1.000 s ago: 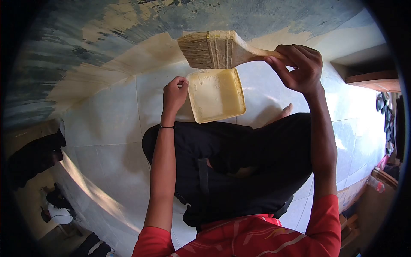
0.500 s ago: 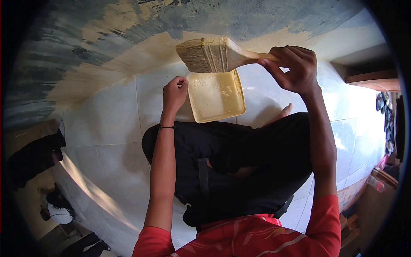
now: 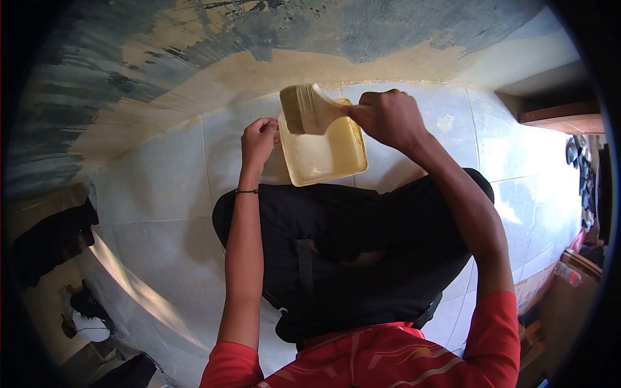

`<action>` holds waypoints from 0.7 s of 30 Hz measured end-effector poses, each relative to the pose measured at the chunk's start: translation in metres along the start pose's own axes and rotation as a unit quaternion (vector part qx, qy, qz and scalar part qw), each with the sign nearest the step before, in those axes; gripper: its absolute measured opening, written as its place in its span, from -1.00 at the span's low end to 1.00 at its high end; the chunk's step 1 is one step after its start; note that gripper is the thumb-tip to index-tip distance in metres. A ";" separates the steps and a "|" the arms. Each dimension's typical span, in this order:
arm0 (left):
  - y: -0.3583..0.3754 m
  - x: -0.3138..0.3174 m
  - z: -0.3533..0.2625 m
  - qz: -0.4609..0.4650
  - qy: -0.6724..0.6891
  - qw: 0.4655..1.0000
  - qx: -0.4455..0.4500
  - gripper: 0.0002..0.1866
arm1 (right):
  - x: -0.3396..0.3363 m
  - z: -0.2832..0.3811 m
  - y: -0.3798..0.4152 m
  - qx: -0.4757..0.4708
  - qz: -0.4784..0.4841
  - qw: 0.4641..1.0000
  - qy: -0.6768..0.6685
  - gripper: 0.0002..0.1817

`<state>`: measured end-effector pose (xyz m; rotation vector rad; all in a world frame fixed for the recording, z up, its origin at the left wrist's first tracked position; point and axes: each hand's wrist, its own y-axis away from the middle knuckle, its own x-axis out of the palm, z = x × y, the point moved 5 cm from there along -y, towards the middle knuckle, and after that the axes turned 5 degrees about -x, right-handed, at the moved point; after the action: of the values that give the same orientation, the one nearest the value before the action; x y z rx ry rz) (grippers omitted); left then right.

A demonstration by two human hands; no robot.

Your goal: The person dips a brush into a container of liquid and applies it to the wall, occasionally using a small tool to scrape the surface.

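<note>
A wide paintbrush (image 3: 312,111) with pale, paint-coated bristles is in my right hand (image 3: 392,118), whose fingers wrap round its wooden handle. The brush hangs over the upper left part of a square yellowish container (image 3: 359,169) that holds cream-coloured liquid. At the container's upper left edge is my left hand (image 3: 259,139), fingers curled closed and pinched at the rim; how firmly it grips is hard to see.
A wall (image 3: 362,39) with patchy grey-green and cream paint runs across the top. Pale floor tiles (image 3: 155,174) surround my crossed legs. Dark cloth (image 3: 58,239) lies at the left; a wooden ledge (image 3: 561,116) juts out at the right, with a plastic bottle (image 3: 569,274) below.
My right hand has moved down and left with the brush, which has gone from near the wall to over the container. My left hand and the container have shifted slightly left.
</note>
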<state>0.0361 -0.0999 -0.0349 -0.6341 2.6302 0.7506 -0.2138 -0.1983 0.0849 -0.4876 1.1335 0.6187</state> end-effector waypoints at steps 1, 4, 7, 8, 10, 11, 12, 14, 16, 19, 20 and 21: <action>0.001 -0.002 0.000 -0.004 0.025 1.000 -0.006 -0.74 | 0.004 0.003 0.000 0.000 0.000 1.000 0.000 -0.58; 0.004 -0.004 -0.003 -0.012 0.024 1.000 -0.007 -0.74 | 0.020 0.002 0.001 0.051 0.060 0.996 -0.035 -0.57; 0.005 -0.001 -0.004 0.023 0.009 0.999 -0.020 -0.73 | 0.032 0.001 0.002 0.077 0.117 0.988 -0.063 -0.56; 0.005 -0.001 -0.004 0.023 0.011 0.999 -0.021 -0.73 | 0.035 0.001 0.003 0.081 0.126 0.986 -0.072 -0.56; 0.005 0.000 -0.005 0.026 -0.005 1.000 -0.013 -0.73 | 0.038 0.001 0.003 0.086 0.135 0.984 -0.080 -0.56; 0.004 0.000 -0.005 0.027 -0.005 1.000 -0.012 -0.73 | 0.040 0.003 0.001 0.084 0.154 0.981 -0.080 -0.54; 0.004 0.000 -0.005 0.029 -0.008 1.000 -0.009 -0.72 | 0.042 0.004 0.000 0.082 0.174 0.978 -0.081 -0.53; 0.004 0.000 -0.004 0.030 -0.011 0.999 -0.006 -0.72 | 0.044 0.005 -0.003 0.072 0.167 0.980 -0.083 -0.53; 0.004 0.000 -0.005 0.037 -0.002 0.999 -0.005 -0.73 | 0.045 0.005 -0.004 0.062 0.161 0.981 -0.085 -0.53; 0.005 0.000 -0.006 0.038 0.007 0.999 -0.008 -0.73 | 0.045 0.004 -0.005 0.046 0.157 0.984 -0.075 -0.53; 0.005 0.001 -0.005 0.040 0.005 0.999 -0.007 -0.73 | 0.044 0.005 -0.006 0.038 0.157 0.984 -0.072 -0.54; 0.004 0.001 -0.005 0.031 0.009 0.999 -0.003 -0.72 | 0.043 0.006 -0.006 0.030 0.157 0.985 -0.070 -0.54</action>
<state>0.0327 -0.0997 -0.0295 -0.5657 2.6756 0.7745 -0.1935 -0.1895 0.0473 -0.2083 1.0993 0.8767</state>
